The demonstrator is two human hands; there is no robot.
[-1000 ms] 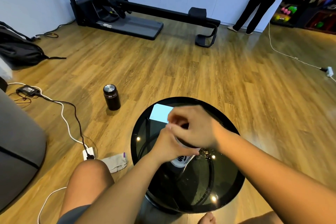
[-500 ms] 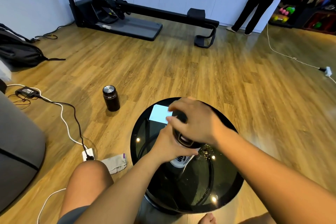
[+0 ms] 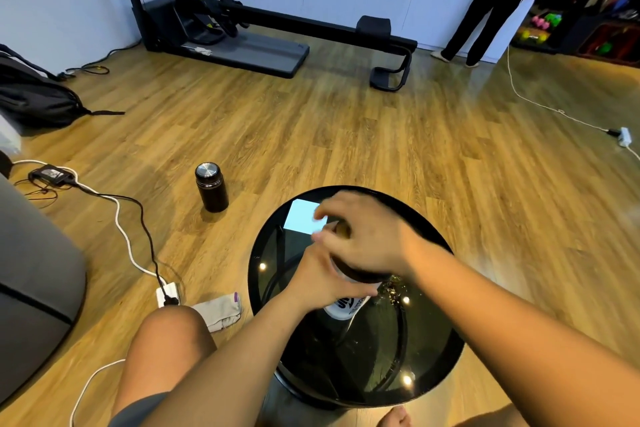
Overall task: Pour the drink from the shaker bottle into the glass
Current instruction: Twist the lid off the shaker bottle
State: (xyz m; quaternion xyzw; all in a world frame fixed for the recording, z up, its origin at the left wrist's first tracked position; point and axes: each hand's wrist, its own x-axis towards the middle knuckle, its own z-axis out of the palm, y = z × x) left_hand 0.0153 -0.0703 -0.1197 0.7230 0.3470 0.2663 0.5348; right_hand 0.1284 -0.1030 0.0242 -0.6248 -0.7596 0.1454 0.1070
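Seen from the head camera, a seated person works at a round black glass table (image 3: 433, 371). The left hand (image 3: 318, 279) wraps tight around the body of the white shaker bottle (image 3: 346, 307), which stands upright on the tabletop. Directly above that grip, the right hand (image 3: 367, 239) closes over the bottle's dark lid (image 3: 360, 276), fingers curled down around its rim. Just beyond the hands a pale card (image 3: 301, 218) lies on the glass. Well to the left of the grip, a dark flask (image 3: 211, 187) stands on the wood floor, and nearer, a grey cloth (image 3: 218, 312) lies beside the person's knee.
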